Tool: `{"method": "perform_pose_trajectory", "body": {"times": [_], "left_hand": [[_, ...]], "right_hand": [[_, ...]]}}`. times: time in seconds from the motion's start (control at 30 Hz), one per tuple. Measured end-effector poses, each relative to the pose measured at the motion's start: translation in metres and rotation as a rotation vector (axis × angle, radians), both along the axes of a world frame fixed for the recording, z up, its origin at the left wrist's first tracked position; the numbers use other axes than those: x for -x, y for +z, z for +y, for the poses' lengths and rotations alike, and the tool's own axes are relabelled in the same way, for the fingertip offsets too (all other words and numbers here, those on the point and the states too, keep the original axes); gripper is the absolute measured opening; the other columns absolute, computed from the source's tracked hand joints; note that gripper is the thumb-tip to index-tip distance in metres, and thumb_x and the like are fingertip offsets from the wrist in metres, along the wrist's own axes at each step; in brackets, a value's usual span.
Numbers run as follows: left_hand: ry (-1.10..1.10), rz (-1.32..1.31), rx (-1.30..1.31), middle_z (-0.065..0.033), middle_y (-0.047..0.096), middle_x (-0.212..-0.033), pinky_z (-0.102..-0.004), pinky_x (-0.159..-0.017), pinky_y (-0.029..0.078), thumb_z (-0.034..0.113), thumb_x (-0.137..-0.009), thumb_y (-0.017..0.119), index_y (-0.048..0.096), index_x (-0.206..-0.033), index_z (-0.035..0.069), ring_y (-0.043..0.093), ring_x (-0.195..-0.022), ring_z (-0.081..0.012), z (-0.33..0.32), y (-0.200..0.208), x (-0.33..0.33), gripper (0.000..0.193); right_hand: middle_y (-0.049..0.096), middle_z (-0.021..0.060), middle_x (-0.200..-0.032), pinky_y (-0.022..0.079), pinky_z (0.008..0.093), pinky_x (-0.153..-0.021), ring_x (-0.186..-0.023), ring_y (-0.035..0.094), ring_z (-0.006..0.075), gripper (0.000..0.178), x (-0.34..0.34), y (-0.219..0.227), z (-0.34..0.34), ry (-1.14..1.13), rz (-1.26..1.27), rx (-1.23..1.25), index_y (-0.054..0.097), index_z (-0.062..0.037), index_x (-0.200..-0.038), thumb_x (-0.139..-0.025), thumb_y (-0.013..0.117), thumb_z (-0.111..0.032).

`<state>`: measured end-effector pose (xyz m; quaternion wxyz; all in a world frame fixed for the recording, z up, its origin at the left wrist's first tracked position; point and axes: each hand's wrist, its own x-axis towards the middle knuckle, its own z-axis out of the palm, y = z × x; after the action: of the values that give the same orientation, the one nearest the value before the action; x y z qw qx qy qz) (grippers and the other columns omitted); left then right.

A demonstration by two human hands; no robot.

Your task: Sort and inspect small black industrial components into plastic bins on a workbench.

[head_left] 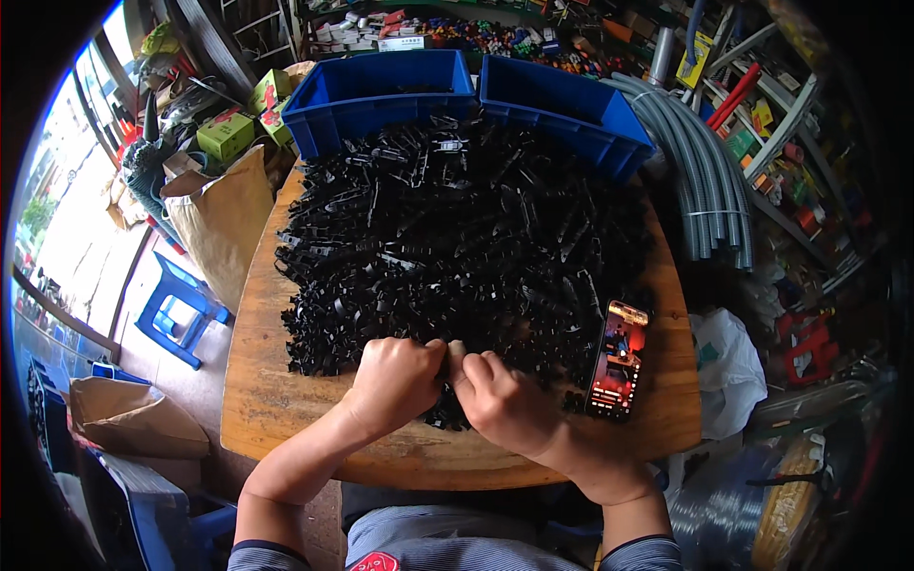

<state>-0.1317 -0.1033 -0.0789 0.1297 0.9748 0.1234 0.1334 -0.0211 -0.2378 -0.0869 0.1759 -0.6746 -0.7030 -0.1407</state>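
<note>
A wide heap of black plastic parts [457, 238] covers much of the wooden table [252, 400]. Longer strips lie toward its far side, small broken-looking bits toward the near side. Over the near edge of the heap, my left hand [395, 376] is closed in a fist, knuckles up. Right beside it, my right hand [500, 395] is closed too, its fingers curled and its thumb side against the left. A pale tan cover [457, 354] appears to sit on a digit where the hands meet. Something dark shows between them, but the fingers hide what they grip.
Two blue plastic bins [381, 90] [566, 109] stand along the table's far edge. A phone [619, 362] with its screen lit lies at the right. Beyond the table are a blue stool [181, 309], a brown paper sack [228, 224] and coiled grey hose [700, 171].
</note>
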Motion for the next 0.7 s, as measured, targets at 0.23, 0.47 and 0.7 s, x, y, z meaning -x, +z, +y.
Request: {"method": "perform_pose_trajectory", "body": {"times": [0.23,0.47,0.7], "left_hand": [[0.066,-0.06,0.596,-0.0157,0.06,-0.066,-0.0419,-0.057,0.048,0.035,-0.081,0.062,0.059,-0.086,0.005,0.06,-0.063,-0.0353,0.034,0.023,-0.006,0.031],[-0.067,-0.389,0.449,-0.0188,0.063,-0.077,-0.0424,-0.066,0.049,0.039,-0.082,0.058,0.057,-0.092,0.002,0.062,-0.076,-0.0355,0.101,0.08,-0.155,0.038],[-0.051,0.06,-0.244,-0.0182,0.065,-0.075,-0.0453,-0.062,0.053,0.028,-0.08,0.05,0.065,-0.084,0.006,0.065,-0.072,-0.0323,0.081,0.077,-0.188,0.028]], "right_hand": [[0.061,0.0126,-0.084,0.049,0.0364,-0.067,-0.081,0.06,0.0289,0.028,-0.071,0.021,-0.028,-0.377,0.266,0.236,0.061,-0.0013,-0.099,-0.072,0.068,-0.006],[0.06,0.0133,-0.086,0.048,0.0389,-0.072,-0.082,0.059,0.032,0.024,-0.077,-0.002,-0.025,-0.411,0.305,0.368,0.059,-0.0024,-0.092,-0.071,0.069,-0.007],[0.057,0.0143,-0.09,0.049,0.0392,-0.072,-0.082,0.059,0.0333,0.02,-0.08,-0.015,-0.018,-0.312,0.422,0.283,0.058,-0.0048,-0.09,-0.072,0.066,-0.004]]}}
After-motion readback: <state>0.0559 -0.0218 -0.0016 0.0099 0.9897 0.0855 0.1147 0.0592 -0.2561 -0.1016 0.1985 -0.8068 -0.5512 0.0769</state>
